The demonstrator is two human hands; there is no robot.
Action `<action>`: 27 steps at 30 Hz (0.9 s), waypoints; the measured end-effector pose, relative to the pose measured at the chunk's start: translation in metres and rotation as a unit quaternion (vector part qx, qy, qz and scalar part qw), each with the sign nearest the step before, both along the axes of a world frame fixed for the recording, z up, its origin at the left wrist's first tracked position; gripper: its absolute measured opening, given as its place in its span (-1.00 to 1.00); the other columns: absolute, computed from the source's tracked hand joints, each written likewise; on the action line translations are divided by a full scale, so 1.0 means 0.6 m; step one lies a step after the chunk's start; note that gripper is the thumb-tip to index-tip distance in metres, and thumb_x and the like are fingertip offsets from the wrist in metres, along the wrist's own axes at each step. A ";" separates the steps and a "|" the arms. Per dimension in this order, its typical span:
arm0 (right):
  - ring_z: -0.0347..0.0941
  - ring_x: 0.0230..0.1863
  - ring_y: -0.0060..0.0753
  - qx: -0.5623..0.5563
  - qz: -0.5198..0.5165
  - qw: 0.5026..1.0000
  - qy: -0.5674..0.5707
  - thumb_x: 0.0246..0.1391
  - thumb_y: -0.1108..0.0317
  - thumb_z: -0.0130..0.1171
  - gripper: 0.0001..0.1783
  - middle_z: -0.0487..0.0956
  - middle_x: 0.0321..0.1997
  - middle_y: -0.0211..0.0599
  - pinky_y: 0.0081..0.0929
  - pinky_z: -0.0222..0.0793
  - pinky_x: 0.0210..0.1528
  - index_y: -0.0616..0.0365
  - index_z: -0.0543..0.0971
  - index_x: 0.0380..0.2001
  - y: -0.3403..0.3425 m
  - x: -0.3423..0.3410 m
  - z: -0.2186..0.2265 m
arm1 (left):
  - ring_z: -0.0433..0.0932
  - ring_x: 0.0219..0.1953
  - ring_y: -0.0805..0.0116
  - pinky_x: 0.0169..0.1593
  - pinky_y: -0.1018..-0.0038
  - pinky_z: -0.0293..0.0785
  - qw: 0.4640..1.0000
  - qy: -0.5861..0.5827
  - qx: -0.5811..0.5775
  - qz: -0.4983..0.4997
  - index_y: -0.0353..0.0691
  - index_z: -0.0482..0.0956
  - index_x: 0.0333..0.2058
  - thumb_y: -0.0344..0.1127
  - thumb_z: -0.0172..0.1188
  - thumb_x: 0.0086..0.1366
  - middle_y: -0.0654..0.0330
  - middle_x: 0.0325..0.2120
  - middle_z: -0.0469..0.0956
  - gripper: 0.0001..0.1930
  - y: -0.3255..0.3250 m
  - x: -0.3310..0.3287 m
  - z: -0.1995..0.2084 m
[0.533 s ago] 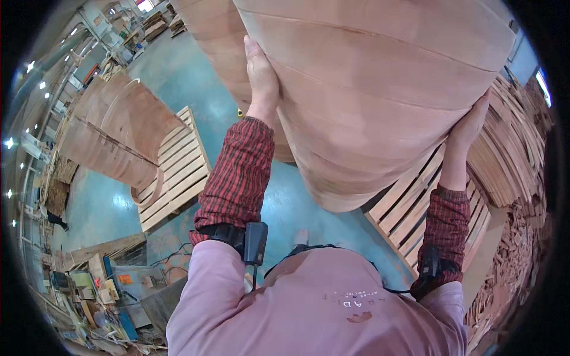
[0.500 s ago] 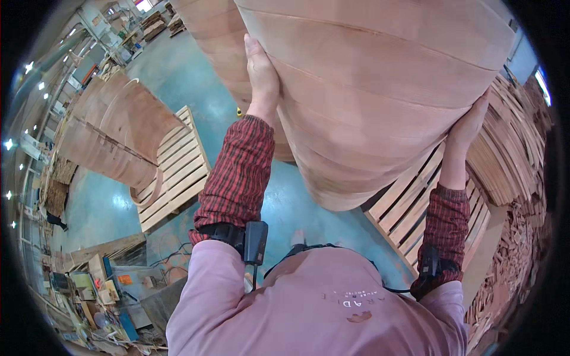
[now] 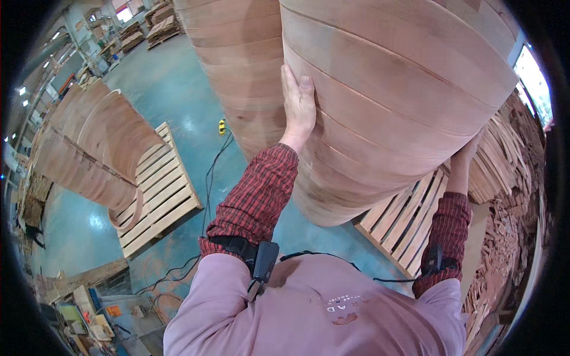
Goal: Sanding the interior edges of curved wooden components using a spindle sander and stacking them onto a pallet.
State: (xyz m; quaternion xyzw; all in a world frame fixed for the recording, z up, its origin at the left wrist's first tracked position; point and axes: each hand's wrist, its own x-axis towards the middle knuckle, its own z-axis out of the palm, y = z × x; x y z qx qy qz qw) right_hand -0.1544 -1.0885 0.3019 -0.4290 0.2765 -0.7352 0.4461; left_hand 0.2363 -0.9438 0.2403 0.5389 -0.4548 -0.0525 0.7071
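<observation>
A large, curved, reddish-brown wooden piece [image 3: 386, 89] with horizontal seam lines stands upright in front of me. My left hand [image 3: 298, 110] lies against its left edge, fingers stretched upward and the thumb slightly apart. At its right side is my right hand [image 3: 466, 153], touching the edge; the fingers are hidden behind the wood. Close behind on the left rises a second curved wooden piece [image 3: 240, 65], partly covered by the first. Whether the first piece's lower end rests on anything is hard to make out.
A slatted pallet [image 3: 172, 199] at left carries more curved wooden pieces [image 3: 89, 148]. Another pallet [image 3: 404, 219] lies right of the near piece. Stacked wooden strips [image 3: 499, 154] and a scrap pile [image 3: 493, 261] line the right. A black cable [image 3: 209, 184] crosses the floor to a yellow object [image 3: 222, 126].
My left hand has shifted from gripping round the left edge to lying along it, lower on the wood. The near piece has turned a little, and the view has swung to the right.
</observation>
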 end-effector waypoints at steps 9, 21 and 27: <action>0.32 0.42 -0.10 0.064 0.033 0.997 -0.028 0.51 -0.19 -0.25 -0.28 0.33 0.48 -0.23 -0.15 0.35 0.40 0.05 0.19 0.49 -0.009 -0.004 -0.031 | -0.18 0.59 -0.07 0.58 0.22 -0.24 0.999 -0.012 -0.007 0.043 -0.46 -0.16 0.50 0.43 -0.31 0.50 -0.21 0.54 -0.16 0.02 0.001 0.005 -0.003; 0.32 0.41 -0.17 -0.011 0.055 0.998 -0.009 0.53 -0.09 -0.24 -0.35 0.32 0.47 -0.23 -0.19 0.34 0.41 0.05 0.16 0.49 -0.057 -0.055 -0.077 | -0.17 0.58 -0.08 0.57 0.20 -0.21 0.999 0.007 -0.016 0.033 -0.48 -0.17 0.49 0.46 -0.38 0.49 -0.23 0.53 -0.14 0.05 0.006 -0.005 0.007; 0.34 0.39 -0.21 0.013 0.038 0.999 -0.032 0.53 -0.12 -0.23 -0.32 0.35 0.46 -0.24 -0.26 0.31 0.41 0.09 0.19 0.48 -0.051 -0.046 -0.067 | -0.15 0.58 -0.04 0.56 0.22 -0.19 0.999 0.013 -0.007 0.040 -0.47 -0.15 0.50 0.49 -0.41 0.47 -0.20 0.54 -0.11 0.06 0.006 -0.007 0.007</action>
